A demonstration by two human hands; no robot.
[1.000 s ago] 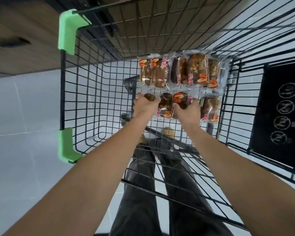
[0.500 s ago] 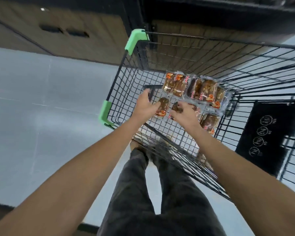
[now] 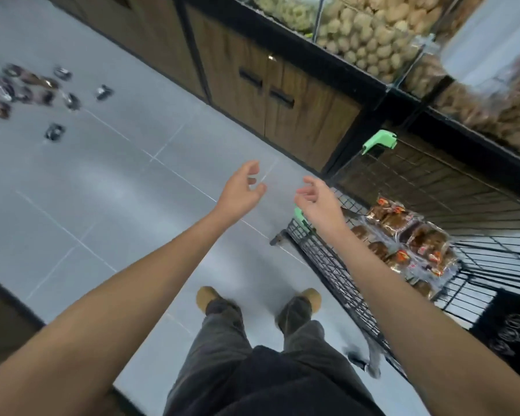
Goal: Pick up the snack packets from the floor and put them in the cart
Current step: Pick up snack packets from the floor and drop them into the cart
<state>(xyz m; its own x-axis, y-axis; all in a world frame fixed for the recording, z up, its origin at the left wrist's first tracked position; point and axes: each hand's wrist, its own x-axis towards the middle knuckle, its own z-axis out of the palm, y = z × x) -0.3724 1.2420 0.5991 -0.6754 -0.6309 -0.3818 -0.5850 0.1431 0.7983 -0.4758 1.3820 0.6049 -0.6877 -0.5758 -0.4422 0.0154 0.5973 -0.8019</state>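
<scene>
Several snack packets (image 3: 409,235) with brown cakes lie in a black wire cart (image 3: 327,262) with green corners at the right. More snack packets (image 3: 27,88) lie scattered and blurred on the grey tiled floor at the far upper left. My left hand (image 3: 242,190) and my right hand (image 3: 317,199) hang in the air over the floor, left of the cart, fingers loosely curled and holding nothing.
A wooden cabinet (image 3: 270,97) with black handles runs along the far side, with bins of loose snacks (image 3: 370,34) above it. My legs and tan shoes (image 3: 206,297) stand on the tiles beside the cart. A dark counter edge (image 3: 0,310) sits at the left.
Both hands let go of the packets in the cart and lifted out of it. The view swung left, bringing the packets on the floor into sight.
</scene>
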